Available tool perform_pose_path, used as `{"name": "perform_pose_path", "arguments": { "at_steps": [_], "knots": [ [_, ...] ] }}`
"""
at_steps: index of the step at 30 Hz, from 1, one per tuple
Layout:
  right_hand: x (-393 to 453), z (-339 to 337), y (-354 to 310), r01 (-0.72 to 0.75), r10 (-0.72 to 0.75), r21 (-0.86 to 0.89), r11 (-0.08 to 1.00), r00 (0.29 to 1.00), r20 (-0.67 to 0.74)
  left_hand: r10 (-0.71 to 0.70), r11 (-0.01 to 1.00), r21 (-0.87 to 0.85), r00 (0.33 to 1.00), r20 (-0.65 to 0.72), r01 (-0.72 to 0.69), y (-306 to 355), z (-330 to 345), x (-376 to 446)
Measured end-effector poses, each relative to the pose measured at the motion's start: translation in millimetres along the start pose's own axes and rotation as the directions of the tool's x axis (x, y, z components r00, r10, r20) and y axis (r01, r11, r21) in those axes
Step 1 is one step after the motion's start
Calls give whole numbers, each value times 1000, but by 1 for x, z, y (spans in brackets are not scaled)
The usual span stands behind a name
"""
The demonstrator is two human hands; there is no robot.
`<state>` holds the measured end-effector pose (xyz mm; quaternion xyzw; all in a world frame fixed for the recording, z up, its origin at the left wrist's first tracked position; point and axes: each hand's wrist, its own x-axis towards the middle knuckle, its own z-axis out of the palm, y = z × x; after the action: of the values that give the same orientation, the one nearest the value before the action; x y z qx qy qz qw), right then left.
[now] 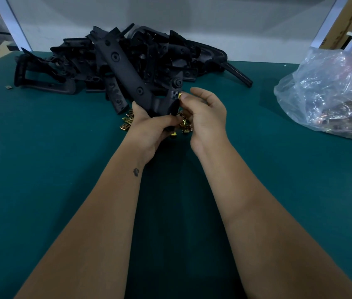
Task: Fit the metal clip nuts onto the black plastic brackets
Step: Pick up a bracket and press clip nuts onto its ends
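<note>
Left hand grips black bracket base; right hand pinches gold clip nut at bracket edge, w/ loose nuts on desk.

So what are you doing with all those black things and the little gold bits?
A person is putting small metal clip nuts onto black plastic brackets. The left hand grips one bracket by its lower end, and the right hand pinches a gold clip nut against the bracket's edge. More loose clip nuts lie on the green table under the hands. A pile of brackets waits behind, and a clear plastic bag sits off to the right.
</note>
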<state>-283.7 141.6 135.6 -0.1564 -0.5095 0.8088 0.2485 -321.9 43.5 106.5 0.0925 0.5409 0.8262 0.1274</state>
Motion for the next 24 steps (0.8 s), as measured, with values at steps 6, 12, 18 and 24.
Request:
{"name": "perform_pose_path", "arguments": {
  "at_steps": [6,12,18,24],
  "knots": [
    [-2,4,2,72,-73,-30,997,997,-25,-6,1000,6,1000,-24,7,2,3,-3],
    [-5,6,5,101,-101,-18,995,994,-41,-21,1000,0,999,-46,21,2,4,-2],
    [-4,8,5,-27,24,61,998,998,50,-10,1000,4,1000,23,10,4,1,-4],
    [-6,8,5,35,-35,11,999,998,57,5,995,-97,1000,13,-4,5,4,-5]
  ]
}}
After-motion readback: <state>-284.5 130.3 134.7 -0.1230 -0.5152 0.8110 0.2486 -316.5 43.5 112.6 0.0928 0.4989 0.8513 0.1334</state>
